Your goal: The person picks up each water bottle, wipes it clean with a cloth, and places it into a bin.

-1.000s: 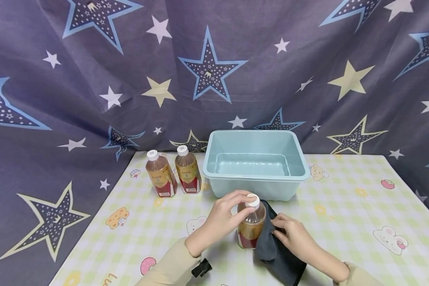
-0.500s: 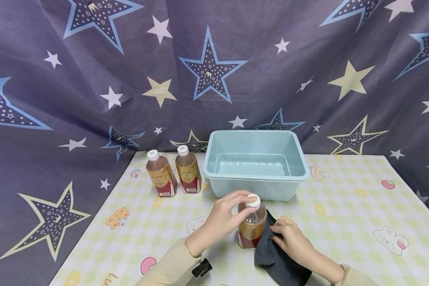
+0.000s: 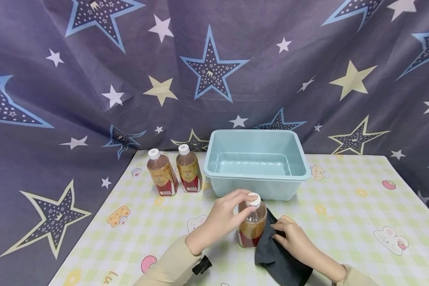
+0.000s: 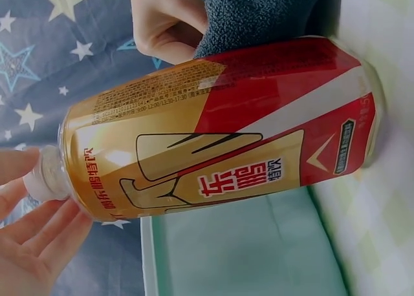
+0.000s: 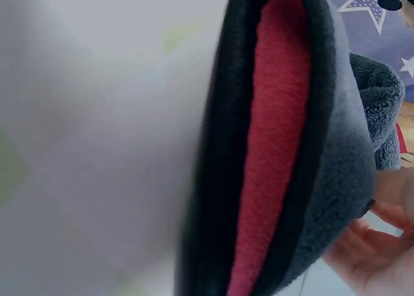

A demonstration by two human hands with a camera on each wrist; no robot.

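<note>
A drink bottle (image 3: pixel 252 230) with a gold and red label stands upright near the table's front. My left hand (image 3: pixel 223 218) pinches its white cap (image 4: pixel 48 173) from above. At the bottle's right side my right hand (image 3: pixel 294 242) grips a dark grey cloth (image 3: pixel 280 258), part of which lies against the label. The cloth drapes down onto the table, and a red inner face (image 5: pixel 275 141) shows between its dark edges in the right wrist view. Some right-hand fingertips are hidden by the cloth.
Two similar bottles, one on the left (image 3: pixel 162 174) and one beside it (image 3: pixel 188 171), stand at the back left. A light blue plastic basin (image 3: pixel 257 182) sits just behind the held bottle. The checked tablecloth (image 3: pixel 350 230) extends rightward, and a starry curtain (image 3: pixel 271 79) hangs behind.
My right hand has shifted slightly down along the bottle's side, with the cloth moving along with it. The left hand and bottle stay in place.
</note>
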